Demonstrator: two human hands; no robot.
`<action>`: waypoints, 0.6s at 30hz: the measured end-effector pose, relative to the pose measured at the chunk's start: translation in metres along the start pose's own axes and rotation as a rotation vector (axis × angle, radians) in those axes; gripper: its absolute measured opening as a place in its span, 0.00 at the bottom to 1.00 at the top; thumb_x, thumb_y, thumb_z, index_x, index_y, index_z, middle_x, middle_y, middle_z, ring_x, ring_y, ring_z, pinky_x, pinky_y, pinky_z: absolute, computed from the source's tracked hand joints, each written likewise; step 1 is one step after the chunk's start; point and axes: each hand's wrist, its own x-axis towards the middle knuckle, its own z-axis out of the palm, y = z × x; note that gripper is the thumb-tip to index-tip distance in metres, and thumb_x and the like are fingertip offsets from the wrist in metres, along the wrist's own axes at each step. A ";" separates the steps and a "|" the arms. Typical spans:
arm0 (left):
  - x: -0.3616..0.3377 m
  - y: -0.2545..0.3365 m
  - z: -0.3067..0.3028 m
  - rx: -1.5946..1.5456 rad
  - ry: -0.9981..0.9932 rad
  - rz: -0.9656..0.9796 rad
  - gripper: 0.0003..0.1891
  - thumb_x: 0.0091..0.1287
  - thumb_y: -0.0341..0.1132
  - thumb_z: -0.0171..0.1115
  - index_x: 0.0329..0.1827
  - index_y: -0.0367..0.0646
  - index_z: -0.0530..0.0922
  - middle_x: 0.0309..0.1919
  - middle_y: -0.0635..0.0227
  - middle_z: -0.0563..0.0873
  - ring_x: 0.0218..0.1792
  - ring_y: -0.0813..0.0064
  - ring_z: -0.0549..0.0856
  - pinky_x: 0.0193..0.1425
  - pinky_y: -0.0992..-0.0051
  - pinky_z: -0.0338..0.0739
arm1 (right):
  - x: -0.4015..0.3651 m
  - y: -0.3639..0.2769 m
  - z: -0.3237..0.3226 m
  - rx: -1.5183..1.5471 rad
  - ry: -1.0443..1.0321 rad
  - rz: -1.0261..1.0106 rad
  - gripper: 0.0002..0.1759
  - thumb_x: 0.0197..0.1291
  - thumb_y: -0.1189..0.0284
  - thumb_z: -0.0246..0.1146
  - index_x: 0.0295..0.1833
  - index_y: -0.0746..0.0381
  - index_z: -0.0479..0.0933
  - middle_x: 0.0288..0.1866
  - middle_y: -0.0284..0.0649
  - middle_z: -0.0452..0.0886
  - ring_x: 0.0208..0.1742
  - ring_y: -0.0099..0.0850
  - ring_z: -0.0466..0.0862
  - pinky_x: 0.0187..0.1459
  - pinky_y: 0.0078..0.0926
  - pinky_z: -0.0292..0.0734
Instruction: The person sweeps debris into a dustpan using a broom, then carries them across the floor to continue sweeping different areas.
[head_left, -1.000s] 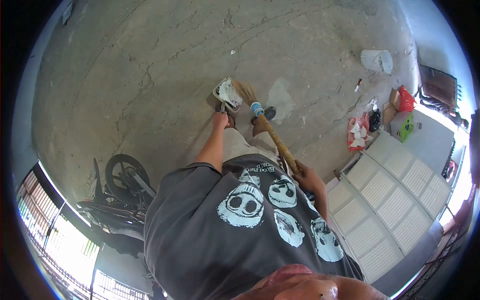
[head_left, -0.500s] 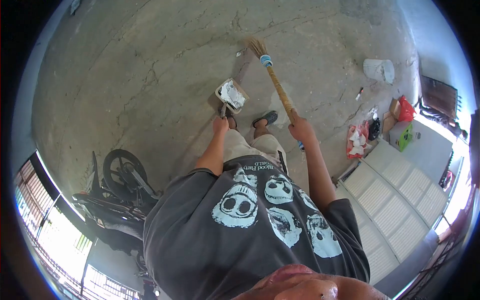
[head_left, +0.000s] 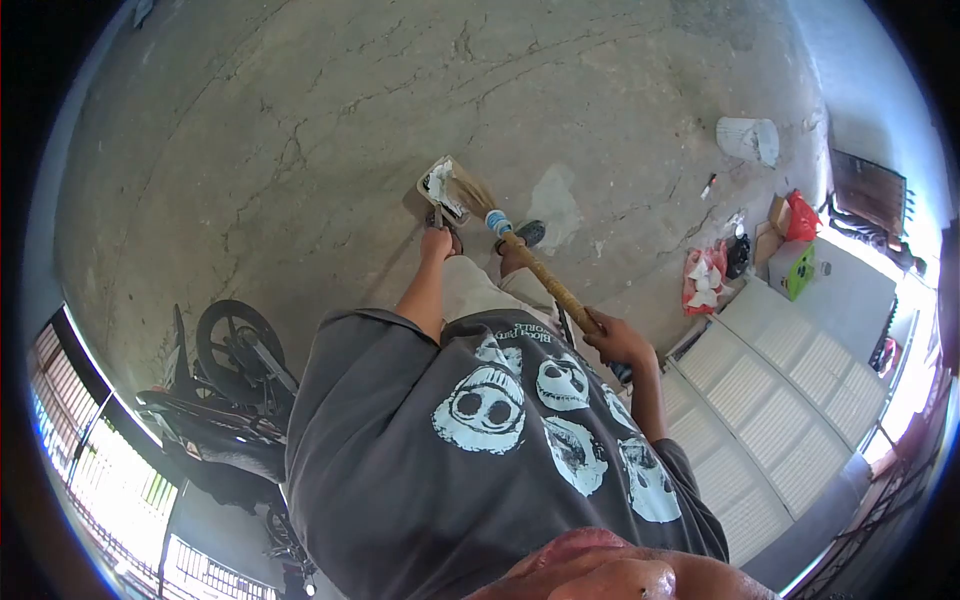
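Note:
My left hand (head_left: pixel 436 242) is closed round the short handle of a dustpan (head_left: pixel 424 186), which is in front of my feet. Crumpled white and silvery litter (head_left: pixel 441 184) lies in the pan. A broom (head_left: pixel 545 277) with a long yellowish-brown handle and a blue-and-white band slants across my legs, my right hand (head_left: pixel 620 338) wrapped round its upper part. Its straw bristles (head_left: pixel 472 193) overlap the pan's right side and cover part of the litter.
A motorcycle (head_left: pixel 240 365) stands at left. On the right are a white bucket (head_left: pixel 747 140), a red plastic bag with white things (head_left: pixel 705 278), a black bag (head_left: pixel 738 256), a green-and-grey box (head_left: pixel 792 268) and a large white slatted panel (head_left: pixel 780 400). Cracked concrete floor (head_left: pixel 350 130) stretches ahead.
The broom's bristles have swung from the floor ahead back and left to the dustpan. My right hand has drawn back toward my body; the dustpan has shifted slightly left and tilted.

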 end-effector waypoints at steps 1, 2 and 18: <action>0.003 -0.001 0.000 0.004 0.000 -0.001 0.22 0.69 0.45 0.47 0.42 0.28 0.77 0.25 0.52 0.86 0.25 0.63 0.88 0.36 0.65 0.81 | -0.006 0.003 0.002 0.019 0.023 0.013 0.37 0.58 0.67 0.62 0.73 0.54 0.59 0.35 0.45 0.82 0.20 0.27 0.78 0.27 0.29 0.77; 0.005 0.000 -0.001 0.008 0.001 0.000 0.22 0.69 0.44 0.47 0.43 0.28 0.77 0.25 0.52 0.86 0.25 0.63 0.88 0.36 0.65 0.81 | -0.010 0.005 0.003 0.023 0.021 0.013 0.37 0.58 0.67 0.62 0.73 0.54 0.59 0.35 0.45 0.82 0.20 0.27 0.78 0.27 0.29 0.77; -0.023 -0.020 -0.031 0.326 0.116 0.191 0.25 0.67 0.46 0.52 0.58 0.33 0.73 0.52 0.43 0.80 0.57 0.48 0.78 0.58 0.57 0.74 | 0.011 0.075 0.059 0.702 0.285 0.176 0.30 0.60 0.71 0.58 0.69 0.59 0.63 0.26 0.37 0.74 0.19 0.26 0.76 0.21 0.26 0.73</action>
